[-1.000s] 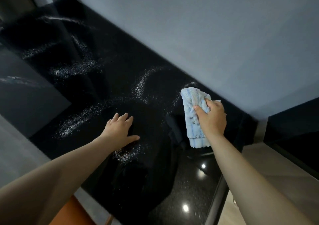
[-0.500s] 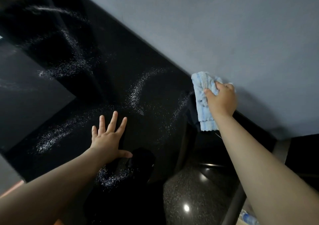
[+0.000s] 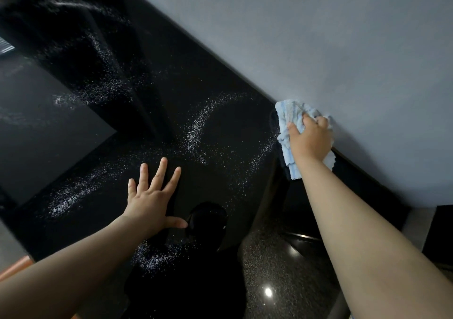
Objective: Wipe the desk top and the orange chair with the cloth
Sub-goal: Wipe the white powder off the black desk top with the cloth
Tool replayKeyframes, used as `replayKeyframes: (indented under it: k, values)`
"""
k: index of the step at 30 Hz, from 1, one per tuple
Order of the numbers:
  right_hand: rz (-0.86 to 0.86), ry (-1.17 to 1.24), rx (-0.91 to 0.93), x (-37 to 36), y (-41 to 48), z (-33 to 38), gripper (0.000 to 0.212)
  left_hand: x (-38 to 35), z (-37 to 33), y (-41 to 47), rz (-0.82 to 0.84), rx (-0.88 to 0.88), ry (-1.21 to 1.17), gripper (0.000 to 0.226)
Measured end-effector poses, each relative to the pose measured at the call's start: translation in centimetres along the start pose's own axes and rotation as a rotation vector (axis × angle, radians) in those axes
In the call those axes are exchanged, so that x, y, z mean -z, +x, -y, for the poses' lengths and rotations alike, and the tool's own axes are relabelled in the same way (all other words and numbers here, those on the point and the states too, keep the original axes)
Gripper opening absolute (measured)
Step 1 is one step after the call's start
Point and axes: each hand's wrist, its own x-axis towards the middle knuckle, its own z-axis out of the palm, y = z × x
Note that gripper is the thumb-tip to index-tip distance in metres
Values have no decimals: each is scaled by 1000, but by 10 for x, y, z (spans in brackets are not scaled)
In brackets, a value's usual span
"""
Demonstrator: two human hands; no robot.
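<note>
A glossy black desk top (image 3: 220, 78) runs along a grey wall, streaked with white speckled dust (image 3: 198, 127). My right hand (image 3: 310, 138) grips a folded light blue cloth (image 3: 285, 122) at the desk's far edge, right against the wall. My left hand (image 3: 153, 196) lies flat on the desk with its fingers spread, nearer to me and left of the cloth. A sliver of the orange chair (image 3: 14, 267) shows at the lower left edge, mostly hidden behind my left forearm.
The grey wall (image 3: 318, 37) borders the desk along its far side. A dark panel (image 3: 44, 127) sits at the left of the desk. A dark cabinet face (image 3: 438, 235) stands at the right. Ceiling lights reflect in the desk near me.
My right hand carried the cloth away from me across the desk to the wall edge. My left hand spread its fingers flat and stayed in about the same spot.
</note>
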Motion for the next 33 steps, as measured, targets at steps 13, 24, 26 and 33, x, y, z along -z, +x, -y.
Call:
replayKeyframes:
  k: [13, 24, 26, 33]
  values:
    - [83, -75, 98, 8, -4, -3, 51, 0, -1, 0, -8, 3, 13, 129]
    - [70, -63, 146, 7, -33, 3, 49, -2, 1, 1, -14, -5, 6, 129]
    - [77, -68, 146, 7, -38, 5, 50, -2, 1, 0, -13, -4, 12, 129]
    - [103, -63, 150, 5, -63, 9, 52, -2, 1, 0, -14, -4, -4, 129]
